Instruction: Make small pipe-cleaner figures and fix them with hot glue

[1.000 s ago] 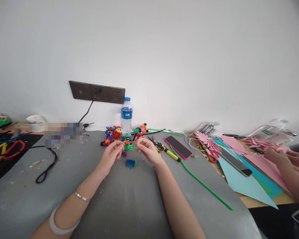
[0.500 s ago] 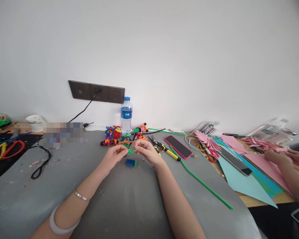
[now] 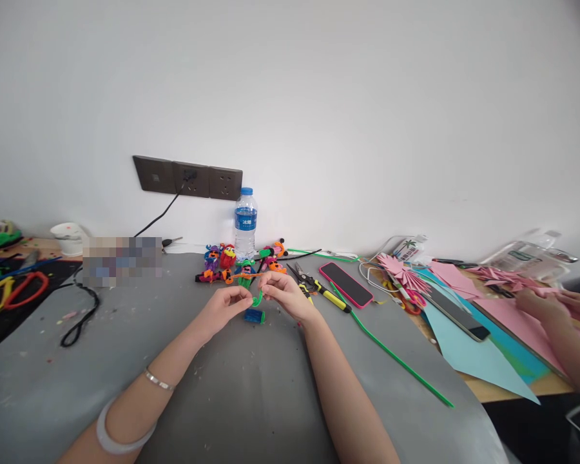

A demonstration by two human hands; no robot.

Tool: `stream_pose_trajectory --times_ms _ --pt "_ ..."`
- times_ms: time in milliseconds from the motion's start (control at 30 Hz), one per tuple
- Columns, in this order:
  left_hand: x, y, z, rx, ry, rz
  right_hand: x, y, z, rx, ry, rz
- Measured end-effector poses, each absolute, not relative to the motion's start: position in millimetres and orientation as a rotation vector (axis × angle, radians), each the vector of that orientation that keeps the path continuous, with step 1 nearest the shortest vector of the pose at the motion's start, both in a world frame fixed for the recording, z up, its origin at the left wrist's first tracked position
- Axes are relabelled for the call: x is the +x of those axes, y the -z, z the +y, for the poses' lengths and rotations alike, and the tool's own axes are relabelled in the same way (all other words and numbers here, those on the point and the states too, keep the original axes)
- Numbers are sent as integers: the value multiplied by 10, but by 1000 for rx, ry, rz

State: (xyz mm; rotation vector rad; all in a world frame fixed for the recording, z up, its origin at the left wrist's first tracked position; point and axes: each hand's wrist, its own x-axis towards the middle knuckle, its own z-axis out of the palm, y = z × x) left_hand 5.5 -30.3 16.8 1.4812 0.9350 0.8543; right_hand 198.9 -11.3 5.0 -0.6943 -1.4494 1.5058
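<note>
A short curled green pipe cleaner [image 3: 257, 301] is pinched between my two hands above the grey table. My left hand [image 3: 228, 305] grips its left end with thumb and forefinger. At its other end, the fingertips of my right hand [image 3: 286, 295] are closed on it. Just below lies a small blue roll with a green edge [image 3: 254, 316]. Behind my hands sit several colourful pipe cleaner figures [image 3: 227, 256]. An orange strip [image 3: 245, 276] shows beside my right fingers; whether they touch it I cannot tell. Yellow-and-black pliers [image 3: 326, 291] lie to the right.
A water bottle [image 3: 245, 225] stands against the wall. To the right are a phone [image 3: 347, 285] in a pink case and a long green pipe cleaner [image 3: 401, 359]. Another person's hands [image 3: 544, 306] work over pink paper [image 3: 505, 322]. Orange-handled scissors [image 3: 26, 290] lie far left.
My left hand has shifted slightly right, nearer my right hand. Between them the green pipe cleaner is now bent into a tighter curl.
</note>
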Motion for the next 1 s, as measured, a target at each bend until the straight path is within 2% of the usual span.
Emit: stream_pose_trajectory --times_ms 1000 --pt "49 -124 -310 1526 -789 919 1942 -58 -128 -715 -1474 -1500"
